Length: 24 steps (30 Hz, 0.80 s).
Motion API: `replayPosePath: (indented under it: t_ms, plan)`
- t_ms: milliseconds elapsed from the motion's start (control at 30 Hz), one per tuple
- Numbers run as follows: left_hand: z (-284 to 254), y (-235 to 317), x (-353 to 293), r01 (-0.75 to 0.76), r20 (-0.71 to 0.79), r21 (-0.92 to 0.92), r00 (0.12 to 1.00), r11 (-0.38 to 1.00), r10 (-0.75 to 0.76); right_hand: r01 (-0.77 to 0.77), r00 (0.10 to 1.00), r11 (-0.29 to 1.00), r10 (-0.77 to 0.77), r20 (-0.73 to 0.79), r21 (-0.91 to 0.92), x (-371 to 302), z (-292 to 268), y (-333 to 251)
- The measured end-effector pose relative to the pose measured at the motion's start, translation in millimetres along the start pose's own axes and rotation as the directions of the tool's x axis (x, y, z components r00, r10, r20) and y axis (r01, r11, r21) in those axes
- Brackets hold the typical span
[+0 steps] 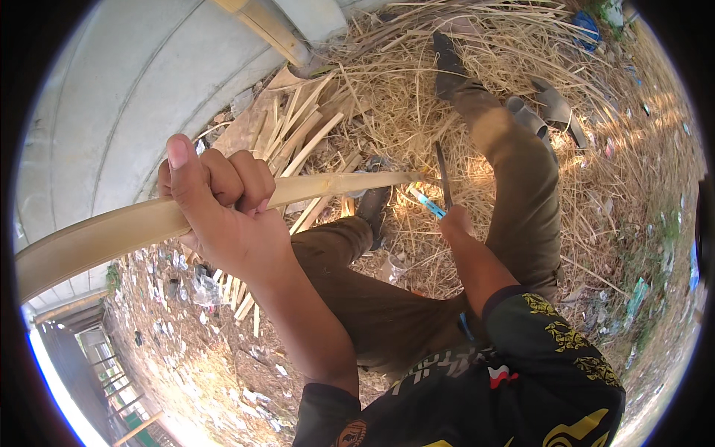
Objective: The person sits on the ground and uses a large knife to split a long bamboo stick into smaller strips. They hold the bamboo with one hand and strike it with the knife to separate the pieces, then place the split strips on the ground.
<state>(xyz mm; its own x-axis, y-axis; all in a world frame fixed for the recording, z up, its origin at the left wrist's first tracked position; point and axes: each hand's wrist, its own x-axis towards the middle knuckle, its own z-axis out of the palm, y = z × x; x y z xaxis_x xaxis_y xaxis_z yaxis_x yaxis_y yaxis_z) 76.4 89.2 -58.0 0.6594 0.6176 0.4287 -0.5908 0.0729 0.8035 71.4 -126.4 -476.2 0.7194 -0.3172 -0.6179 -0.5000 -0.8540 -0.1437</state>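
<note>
From my remote view, I have the left hand (231,223) clenched around a bamboo strip (335,184) stretching over shavings (395,97), the right hand (456,222) gripping a dark-bladed knife (445,177) near its far end, apparently trimming, which next calls for steady tension.

I am at an outdoor bamboo-working spot rather than in a proper workshop: bare earth (246,365) lies under me, sunlight falls in patches, and a pale panelled wall (149,97) stands on my left. Tangled bamboo shavings (406,97) thickly cover the ground around my feet, with split bamboo slats (313,127) heaped near the wall, and I hold a long bamboo strip (320,185) and a knife (444,173). Plastic litter (208,287) is scattered about, and an open-sided shed (123,387) shows at the lower left.
</note>
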Motion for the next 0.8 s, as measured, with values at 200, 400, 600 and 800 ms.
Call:
replayPosePath:
  t_ms: [200, 400, 600, 800]
  plan:
    - [0.2, -3.6, 3.9, 0.010, 0.058, 0.058, 0.998, 0.998, -0.014, 0.000, 1.000, 1.000, 0.001, 0.030, -0.010, 0.1, -12.3, -0.2]
    - [4.0, -3.1, 3.9, 0.008, 0.008, -0.004, 1.000, 1.000, -0.008, 0.029, 1.000, 0.999, -0.029, 0.003, -0.022, 3.8, -6.1, 2.0]
    - [1.3, -4.3, 6.3, 0.007, -0.008, -0.038, 1.000, 0.999, -0.007, 0.038, 0.997, 0.999, -0.038, 0.061, 0.006, 9.0, -8.7, 12.5]
    - [-4.0, 3.7, 5.6, 0.057, 0.041, 0.039, 0.997, 0.998, -0.059, 0.061, 0.981, 0.998, -0.057, 0.183, -0.016, 23.8, -3.7, 7.9]
